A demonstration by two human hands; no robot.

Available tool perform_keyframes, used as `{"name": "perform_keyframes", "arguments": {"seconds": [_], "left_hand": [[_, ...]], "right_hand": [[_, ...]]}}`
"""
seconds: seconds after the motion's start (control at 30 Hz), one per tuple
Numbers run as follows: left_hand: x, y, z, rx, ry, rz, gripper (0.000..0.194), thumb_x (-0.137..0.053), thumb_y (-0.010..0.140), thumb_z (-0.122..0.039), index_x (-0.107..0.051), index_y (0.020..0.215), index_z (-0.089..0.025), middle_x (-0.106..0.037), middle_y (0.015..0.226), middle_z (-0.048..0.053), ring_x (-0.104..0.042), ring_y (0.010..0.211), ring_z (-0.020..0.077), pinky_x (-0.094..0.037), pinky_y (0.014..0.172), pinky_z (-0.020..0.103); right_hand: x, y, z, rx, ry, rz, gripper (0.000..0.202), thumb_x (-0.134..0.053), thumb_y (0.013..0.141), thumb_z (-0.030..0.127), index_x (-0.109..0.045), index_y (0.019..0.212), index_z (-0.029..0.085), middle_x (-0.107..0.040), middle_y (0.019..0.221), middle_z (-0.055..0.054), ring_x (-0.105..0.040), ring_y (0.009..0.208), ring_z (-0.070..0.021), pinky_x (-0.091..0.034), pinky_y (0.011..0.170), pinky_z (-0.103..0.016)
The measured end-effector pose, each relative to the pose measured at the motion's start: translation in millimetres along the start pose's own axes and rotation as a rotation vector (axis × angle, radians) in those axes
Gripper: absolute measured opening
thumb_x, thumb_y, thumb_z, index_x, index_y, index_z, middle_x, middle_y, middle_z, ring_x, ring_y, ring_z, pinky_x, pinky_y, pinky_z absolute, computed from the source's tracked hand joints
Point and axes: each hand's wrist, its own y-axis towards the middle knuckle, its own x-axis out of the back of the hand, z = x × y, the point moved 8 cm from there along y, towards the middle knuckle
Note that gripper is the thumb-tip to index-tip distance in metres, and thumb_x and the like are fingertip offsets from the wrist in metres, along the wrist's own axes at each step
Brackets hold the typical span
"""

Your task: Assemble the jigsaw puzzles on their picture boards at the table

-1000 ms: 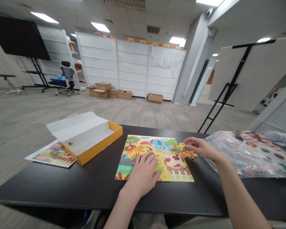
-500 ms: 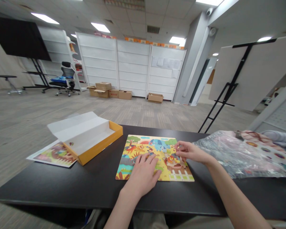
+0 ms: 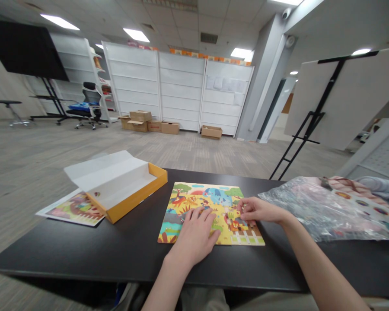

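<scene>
A colourful animal jigsaw puzzle [image 3: 220, 218] lies on the black table, with a blue elephant near its top and a white fence at its lower right. My left hand [image 3: 196, 231] rests flat on the middle of it, fingers spread, covering part of the picture. Over the right side of the board, my right hand [image 3: 257, 210] pinches a puzzle piece [image 3: 236, 223] with a lion on it. The piece sits just above the fence, over a brown patch; its right part is hidden by the fingers.
An open yellow box [image 3: 134, 196] with a white lid stands at the left, beside a printed picture sheet [image 3: 73, 209]. To the right lies a clear plastic bag [image 3: 311, 211] with soft pink things. The table's front edge [image 3: 246, 288] runs close to my lap.
My right hand has shifted slightly, and the lion piece has moved down and a little right toward the fence. My left hand stays in place on the puzzle.
</scene>
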Motion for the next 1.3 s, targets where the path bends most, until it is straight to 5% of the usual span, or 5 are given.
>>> {"name": "perform_keyframes", "arguments": {"seconds": [0.47,0.97,1.3], "left_hand": [[0.2,0,0,-0.007,0.012,-0.014,0.036,-0.05,0.097,-0.039,-0.059,0.128,-0.023,-0.058,0.141,0.006,-0.046,0.131,0.0297,-0.036,0.111,0.05],[0.0,1,-1,-0.004,0.007,-0.013,0.036,-0.051,0.096,-0.038,-0.059,0.128,-0.022,-0.058,0.141,0.007,-0.046,0.131,0.0293,-0.036,0.111,0.05],[-1.4,0,0,-0.002,0.007,-0.005,0.036,-0.05,0.096,-0.038,-0.059,0.128,-0.023,-0.058,0.142,0.006,-0.045,0.132,0.0295,-0.036,0.111,0.05]], "right_hand": [[-12,-3,-5,-0.075,0.007,0.167,0.044,-0.08,0.075,0.049,-0.053,0.091,0.018,-0.063,0.058,0.005,-0.052,0.044,-0.0072,-0.035,0.044,-0.017],[-23,0,-7,-0.152,-0.065,0.145,0.044,-0.08,0.073,0.051,-0.05,0.081,0.02,-0.065,0.055,0.004,-0.052,0.039,-0.0076,-0.042,0.04,-0.017],[22,-12,-18,-0.129,-0.11,0.013,0.048,-0.075,0.075,0.059,-0.053,0.087,0.018,-0.068,0.063,0.001,-0.052,0.045,-0.0076,-0.031,0.039,-0.017]]}}
